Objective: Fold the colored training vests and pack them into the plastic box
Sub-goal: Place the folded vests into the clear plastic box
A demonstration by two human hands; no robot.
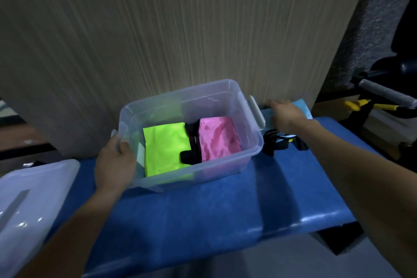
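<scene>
A clear plastic box (228,166) stands on the blue-covered table (225,210). Inside it lie two folded vests side by side: a neon green vest (165,146) on the left and a pink vest (217,137) on the right, both with black trim. My left hand (115,165) grips the box's left end at the rim. My right hand (285,113) reaches past the box's right end and rests on a light blue vest (303,108) at the table's back edge; whether its fingers hold the cloth is hidden.
The box's clear lid (29,205) lies at the left. A black strapped item (279,142) sits right of the box. A cardboard panel (180,29) stands behind the table. Dark equipment with a yellow-handled tool (370,105) is at the far right.
</scene>
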